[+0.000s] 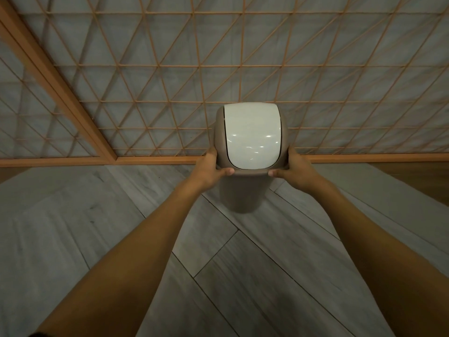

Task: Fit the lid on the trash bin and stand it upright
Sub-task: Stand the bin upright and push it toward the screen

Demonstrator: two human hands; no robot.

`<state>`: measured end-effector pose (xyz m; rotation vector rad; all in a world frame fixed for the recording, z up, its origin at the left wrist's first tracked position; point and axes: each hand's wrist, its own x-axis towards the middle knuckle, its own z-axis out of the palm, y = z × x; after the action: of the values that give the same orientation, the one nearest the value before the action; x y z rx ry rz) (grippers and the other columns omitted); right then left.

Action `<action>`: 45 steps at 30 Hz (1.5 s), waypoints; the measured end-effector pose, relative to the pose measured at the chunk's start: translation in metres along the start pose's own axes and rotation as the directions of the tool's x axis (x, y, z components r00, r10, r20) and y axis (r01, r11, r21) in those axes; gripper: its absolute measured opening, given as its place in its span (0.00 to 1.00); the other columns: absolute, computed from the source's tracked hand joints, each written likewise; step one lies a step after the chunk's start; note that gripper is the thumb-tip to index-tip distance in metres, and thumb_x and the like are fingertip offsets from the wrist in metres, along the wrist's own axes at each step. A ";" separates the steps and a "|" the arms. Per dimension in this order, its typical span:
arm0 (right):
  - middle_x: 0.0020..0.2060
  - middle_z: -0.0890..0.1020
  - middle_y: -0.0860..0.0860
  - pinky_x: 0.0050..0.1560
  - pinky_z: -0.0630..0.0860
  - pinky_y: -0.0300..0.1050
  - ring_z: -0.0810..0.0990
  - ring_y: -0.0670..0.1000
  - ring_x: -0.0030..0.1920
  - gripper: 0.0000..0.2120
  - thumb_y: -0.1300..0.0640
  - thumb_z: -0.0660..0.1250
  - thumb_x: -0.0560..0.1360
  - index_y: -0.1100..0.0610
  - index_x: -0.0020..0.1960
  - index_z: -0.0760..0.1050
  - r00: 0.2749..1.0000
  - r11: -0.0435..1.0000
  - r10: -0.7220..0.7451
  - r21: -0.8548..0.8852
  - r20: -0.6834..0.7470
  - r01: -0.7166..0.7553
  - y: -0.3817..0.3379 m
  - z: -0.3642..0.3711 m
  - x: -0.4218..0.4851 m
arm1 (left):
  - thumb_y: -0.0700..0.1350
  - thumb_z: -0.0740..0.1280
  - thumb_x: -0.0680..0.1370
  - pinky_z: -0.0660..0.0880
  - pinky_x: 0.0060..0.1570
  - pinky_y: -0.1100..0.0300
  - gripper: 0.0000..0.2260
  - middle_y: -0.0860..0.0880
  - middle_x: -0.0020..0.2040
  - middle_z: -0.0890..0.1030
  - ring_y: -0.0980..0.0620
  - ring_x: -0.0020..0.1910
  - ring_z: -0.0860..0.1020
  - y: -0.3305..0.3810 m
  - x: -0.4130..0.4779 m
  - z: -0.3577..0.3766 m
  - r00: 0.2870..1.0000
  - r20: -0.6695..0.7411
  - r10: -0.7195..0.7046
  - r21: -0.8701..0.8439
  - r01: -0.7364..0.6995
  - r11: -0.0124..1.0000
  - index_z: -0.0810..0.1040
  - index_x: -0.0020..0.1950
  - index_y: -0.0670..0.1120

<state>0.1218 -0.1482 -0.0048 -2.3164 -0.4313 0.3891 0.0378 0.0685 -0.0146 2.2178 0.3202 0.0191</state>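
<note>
A taupe trash bin [240,195] stands upright on the grey floor, close to the wall. Its lid [251,136], a taupe frame with a glossy white swing flap, sits on top of the bin. My left hand [211,169] grips the lid's left rim, thumb along the front edge. My right hand [295,170] grips the right rim the same way. Both arms reach straight forward from the bottom of the view. The bin's base looks slightly blurred, and I cannot tell whether it touches the floor.
A wall [243,57] with an orange lattice of triangles over grey panels rises right behind the bin. An orange baseboard [155,159] runs along its foot. Grey plank floor [243,263] spreads toward me; a brown wooden patch [418,181] lies at the right.
</note>
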 end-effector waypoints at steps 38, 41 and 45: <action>0.74 0.62 0.64 0.70 0.65 0.57 0.65 0.65 0.71 0.47 0.54 0.69 0.74 0.65 0.76 0.39 0.994 0.982 0.086 -0.163 -0.061 -0.095 -0.021 0.013 0.034 | 0.49 0.65 0.78 0.65 0.70 0.45 0.33 0.39 0.74 0.65 0.38 0.70 0.67 0.001 0.030 -0.002 0.994 -0.050 -0.101 0.130 0.106 0.986 0.52 0.77 0.40; 0.74 0.60 0.65 0.71 0.64 0.56 0.63 0.65 0.72 0.48 0.53 0.68 0.74 0.65 0.76 0.37 0.996 0.980 0.068 -0.184 -0.062 -0.078 -0.018 0.013 0.032 | 0.49 0.65 0.78 0.65 0.70 0.44 0.36 0.40 0.76 0.62 0.38 0.70 0.68 0.002 0.027 -0.002 0.994 -0.056 -0.092 0.144 0.100 0.985 0.48 0.78 0.41; 0.77 0.53 0.63 0.73 0.62 0.57 0.60 0.65 0.74 0.48 0.52 0.68 0.74 0.64 0.76 0.37 0.998 0.976 0.030 -0.215 -0.055 -0.042 -0.016 0.014 0.028 | 0.49 0.67 0.77 0.64 0.71 0.43 0.38 0.40 0.78 0.58 0.38 0.72 0.66 0.009 0.022 -0.006 0.996 -0.064 -0.064 0.163 0.073 0.984 0.47 0.78 0.42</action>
<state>0.1380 -0.1174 -0.0070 -2.5431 -0.4249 0.3116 0.0605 0.0730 -0.0060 2.3725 0.4443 0.0205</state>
